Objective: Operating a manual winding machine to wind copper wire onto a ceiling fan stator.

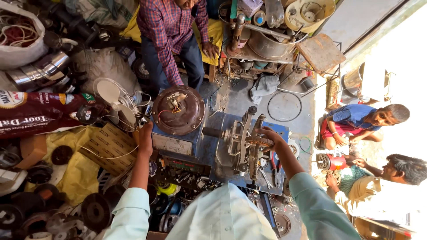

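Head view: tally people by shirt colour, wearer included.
Pale green shirt, the wearer, left hand and right hand on the blue winding machine: 1
Plaid shirt: 1
Blue shirt: 1
Cream shirt: 1
Total: 4

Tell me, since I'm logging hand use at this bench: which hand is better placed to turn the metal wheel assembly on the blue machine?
Probably the right hand: it already rests on the metal wheel assembly. The left hand is away at the blue machine's left edge, beside the round brown motor housing.
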